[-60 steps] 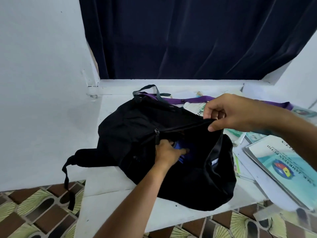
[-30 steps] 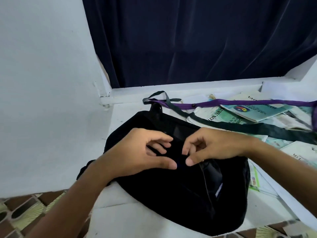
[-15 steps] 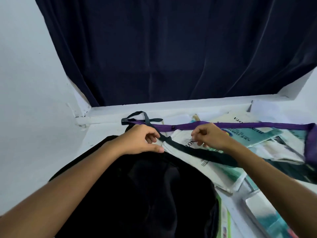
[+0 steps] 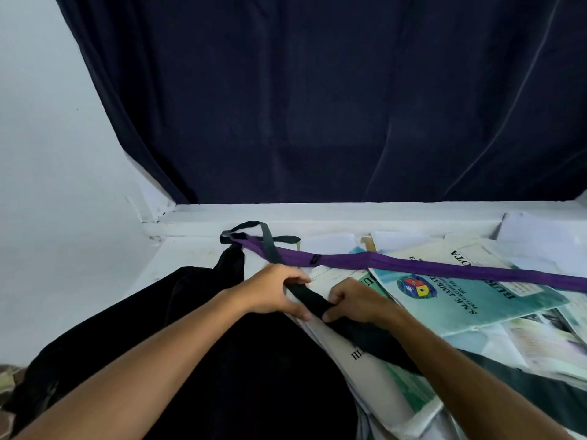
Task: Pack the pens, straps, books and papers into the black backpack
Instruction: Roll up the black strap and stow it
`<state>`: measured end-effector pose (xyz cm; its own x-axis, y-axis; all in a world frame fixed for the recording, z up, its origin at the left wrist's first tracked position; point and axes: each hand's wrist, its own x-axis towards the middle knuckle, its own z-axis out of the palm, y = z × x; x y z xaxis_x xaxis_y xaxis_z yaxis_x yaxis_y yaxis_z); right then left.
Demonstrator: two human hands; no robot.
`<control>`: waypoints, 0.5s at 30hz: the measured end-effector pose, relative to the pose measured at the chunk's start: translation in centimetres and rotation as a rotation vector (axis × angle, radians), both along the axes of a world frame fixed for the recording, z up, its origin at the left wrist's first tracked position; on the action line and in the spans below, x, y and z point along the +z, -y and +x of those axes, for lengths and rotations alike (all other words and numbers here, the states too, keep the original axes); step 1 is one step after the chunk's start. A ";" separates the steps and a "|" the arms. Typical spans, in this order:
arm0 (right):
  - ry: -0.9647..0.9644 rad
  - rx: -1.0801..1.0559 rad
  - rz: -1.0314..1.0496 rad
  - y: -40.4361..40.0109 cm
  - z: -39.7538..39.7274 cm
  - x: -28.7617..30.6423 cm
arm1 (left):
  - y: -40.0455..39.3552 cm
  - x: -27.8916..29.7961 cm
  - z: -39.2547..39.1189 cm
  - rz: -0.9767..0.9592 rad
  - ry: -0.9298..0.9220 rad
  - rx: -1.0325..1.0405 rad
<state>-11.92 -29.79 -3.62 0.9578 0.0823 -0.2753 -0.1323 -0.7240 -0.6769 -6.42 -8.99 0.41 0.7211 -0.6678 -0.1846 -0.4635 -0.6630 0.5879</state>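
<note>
The black backpack (image 4: 222,360) lies on the white ledge at the lower left, partly under my forearms. A black strap (image 4: 309,298) runs from the back of the ledge down to the right, over the books. My left hand (image 4: 273,292) grips it from the left and my right hand (image 4: 355,301) pinches it just to the right. A purple strap (image 4: 413,265) stretches across the books behind my hands. A teal book with a round crest (image 4: 460,296) lies to the right on a pile of papers (image 4: 381,376).
A dark blue curtain (image 4: 317,106) hangs behind the white ledge (image 4: 190,252). A white wall (image 4: 63,185) closes the left side. More papers and booklets (image 4: 540,341) spread to the right edge of the view.
Both hands left the backpack opening and moved up to the black strap, taking hold of it. The view has come closer over the ledge and the hands now sit nearer each other.
</note>
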 end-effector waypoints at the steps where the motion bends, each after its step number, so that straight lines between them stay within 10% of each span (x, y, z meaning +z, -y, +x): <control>1: 0.003 0.026 0.092 0.5 -0.4 1.4 | 0.1 0.1 0.1 -0.047 -0.012 0.001; 15: 0.054 0.000 0.541 8.5 -7.6 12.8 | 3.6 6.3 -3.2 -0.277 -0.212 -0.254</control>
